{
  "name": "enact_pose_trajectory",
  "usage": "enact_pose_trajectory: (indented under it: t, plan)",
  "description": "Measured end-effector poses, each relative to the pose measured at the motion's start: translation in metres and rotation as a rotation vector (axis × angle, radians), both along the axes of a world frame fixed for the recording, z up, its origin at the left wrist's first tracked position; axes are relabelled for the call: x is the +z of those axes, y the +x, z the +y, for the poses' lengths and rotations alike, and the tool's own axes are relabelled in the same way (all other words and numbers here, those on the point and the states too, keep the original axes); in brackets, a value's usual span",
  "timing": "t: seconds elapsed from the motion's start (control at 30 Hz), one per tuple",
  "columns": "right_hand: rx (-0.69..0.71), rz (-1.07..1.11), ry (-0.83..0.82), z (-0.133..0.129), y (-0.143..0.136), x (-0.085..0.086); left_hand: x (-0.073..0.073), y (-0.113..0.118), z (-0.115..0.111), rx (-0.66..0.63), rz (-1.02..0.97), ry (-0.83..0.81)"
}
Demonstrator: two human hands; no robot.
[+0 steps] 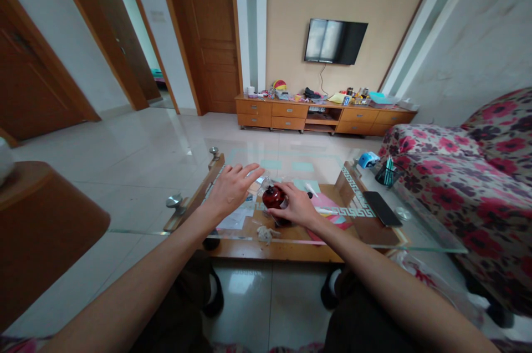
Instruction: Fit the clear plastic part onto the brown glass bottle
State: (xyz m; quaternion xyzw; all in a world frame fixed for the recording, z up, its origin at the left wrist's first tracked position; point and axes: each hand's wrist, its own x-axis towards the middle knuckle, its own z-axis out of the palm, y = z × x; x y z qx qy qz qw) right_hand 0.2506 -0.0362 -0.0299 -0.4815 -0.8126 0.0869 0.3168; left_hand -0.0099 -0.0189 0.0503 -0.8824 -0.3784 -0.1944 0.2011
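Brown wood forms the cabinet (pixel 45 220) well left of our left hand (pixel 230 189). That hand hovers over the glass table (pixel 432 239), palm down, its fingers stretched out and, as far as we see, gripping nothing. Just beside those fingertips we make out a clear object (pixel 265 181), too blurred to name. Nearer to us than either hand lies a crumpled scrap (pixel 266 235), on the glass or under it, we cannot tell. Our right hand (pixel 298 203) curls fingers and thumb round the dark red bottle (pixel 273 198). We judge that getting hold of the bottle is done and setting it down is not; whether it is uncapped, we cannot tell. Right of that hand are pink paper (pixel 328 202), a black phone (pixel 379 208) and a pen holder (pixel 388 174); farther right stands a flowered sofa (pixel 428 170).
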Motion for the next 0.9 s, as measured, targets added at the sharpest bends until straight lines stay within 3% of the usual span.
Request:
enact_pose_trajectory:
  t: [0.9]
  plan:
    - [-0.006,0.069,-0.002,-0.004,0.007,0.002,0.015,0.017,-0.009,0.013,0.054,0.063]
